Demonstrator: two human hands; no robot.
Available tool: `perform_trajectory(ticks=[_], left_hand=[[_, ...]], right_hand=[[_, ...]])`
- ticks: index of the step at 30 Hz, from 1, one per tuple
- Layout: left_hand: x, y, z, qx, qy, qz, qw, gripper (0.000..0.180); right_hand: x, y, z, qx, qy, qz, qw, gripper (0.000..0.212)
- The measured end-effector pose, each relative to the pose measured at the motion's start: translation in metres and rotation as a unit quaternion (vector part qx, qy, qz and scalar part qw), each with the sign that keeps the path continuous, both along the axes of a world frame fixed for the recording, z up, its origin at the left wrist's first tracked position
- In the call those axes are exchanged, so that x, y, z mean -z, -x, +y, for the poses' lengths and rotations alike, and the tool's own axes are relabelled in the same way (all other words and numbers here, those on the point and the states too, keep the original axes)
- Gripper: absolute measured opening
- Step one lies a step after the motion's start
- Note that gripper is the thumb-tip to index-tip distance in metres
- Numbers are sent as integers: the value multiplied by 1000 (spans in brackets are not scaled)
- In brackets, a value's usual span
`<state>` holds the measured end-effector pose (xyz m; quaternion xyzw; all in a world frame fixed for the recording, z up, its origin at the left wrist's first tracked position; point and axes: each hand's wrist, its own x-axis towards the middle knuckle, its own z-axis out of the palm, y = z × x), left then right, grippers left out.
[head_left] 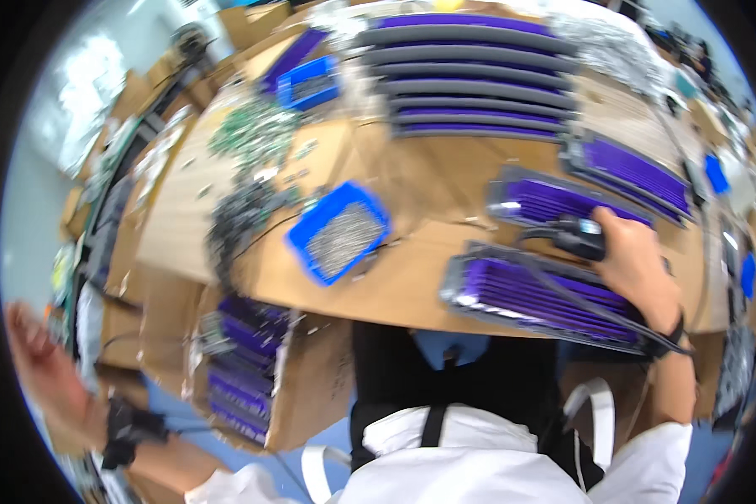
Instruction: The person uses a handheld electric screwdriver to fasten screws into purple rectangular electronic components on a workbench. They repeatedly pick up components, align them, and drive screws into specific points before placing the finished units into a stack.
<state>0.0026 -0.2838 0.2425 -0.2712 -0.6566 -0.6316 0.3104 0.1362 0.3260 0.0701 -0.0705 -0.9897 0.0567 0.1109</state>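
Note:
My right hand [634,256] is closed around a black corded tool [581,238] that looks like an electric screwdriver. It is held over purple-and-grey slatted panels, between a middle panel [546,197] and a nearer panel [529,286]. The tool's cable runs back along my right forearm. Far out to the left, off the table, my left hand [49,370] is raised and blurred. Its fingers look apart, with nothing seen in them. Below and to the right of that hand stands an open cardboard box [311,382] with purple panels inside.
A blue tray of small metal screws or pins [344,239] stands mid-table. Behind it are a grey heap of small parts [244,210], green pieces [256,130] and another blue tray [309,84]. Stacked purple-grey panels [475,80] lie at the back; another panel [634,172] lies right.

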Motion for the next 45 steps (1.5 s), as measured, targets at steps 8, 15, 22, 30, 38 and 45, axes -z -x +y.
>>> perform_trajectory(ticks=[8,15,22,30,38,45], left_hand=[[12,47,76,17,-26,13,999,22],[90,133,81,-57,271,-200,940,14],[77,134,44,-165,35,-41,985,13],[81,138,31,-140,-73,-12,987,20],[116,145,11,-197,347,-130,908,9],[140,126,25,-297,363,45,882,14]], right_hand=[[9,-13,1,35,28,41,998,43],[0,-7,-3,31,29,47,998,41],[-10,-10,-11,21,29,42,998,37],[-5,-9,-21,3,46,30,999,39],[-5,-15,-22,9,39,52,998,42],[-5,-14,-23,-8,59,61,996,42]])
